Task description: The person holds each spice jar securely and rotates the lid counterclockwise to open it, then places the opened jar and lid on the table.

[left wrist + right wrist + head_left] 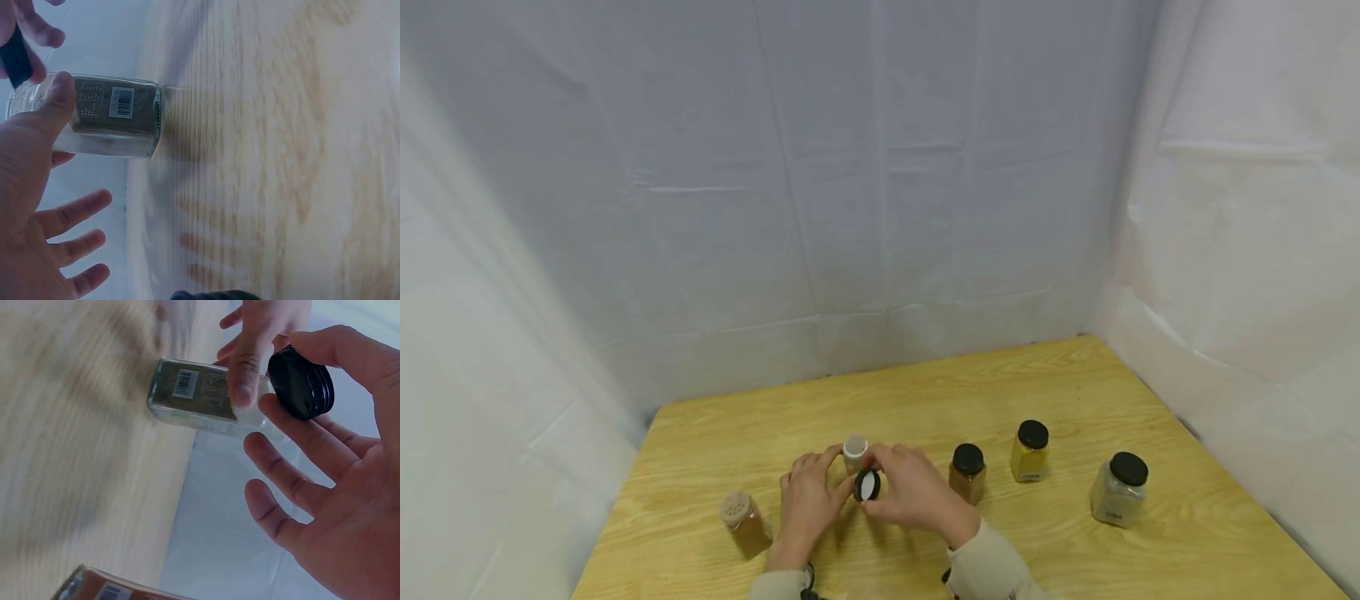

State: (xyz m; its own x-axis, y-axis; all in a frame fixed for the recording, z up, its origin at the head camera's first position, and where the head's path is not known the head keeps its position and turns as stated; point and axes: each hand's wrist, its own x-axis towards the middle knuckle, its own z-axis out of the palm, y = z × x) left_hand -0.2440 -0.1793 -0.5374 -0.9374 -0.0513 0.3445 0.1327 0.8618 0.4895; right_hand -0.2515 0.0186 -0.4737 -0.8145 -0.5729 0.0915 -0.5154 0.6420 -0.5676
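A small clear glass jar (pixel 854 457) of brownish powder stands upright on the table between the two hands. My left hand (pixel 808 500) holds it, the thumb (pixel 60 94) across its labelled side near the top and other fingers behind. In the left wrist view several of that hand's fingers are spread away from the glass. My right hand (pixel 917 497) pinches a black screw lid (pixel 299 384) between thumb and fingers, off the jar and beside its top. The lid's white inside shows in the head view. The jar has a whitish top.
Left of the hands stands a jar (pixel 747 527) with a perforated beige top. To the right are black-lidded jars: one brown (pixel 967 479), one yellow (pixel 1028 460) and one pale (pixel 1117 496). White sheeting (pixel 865 208) encloses the wooden table (pixel 700 442) at the back and sides.
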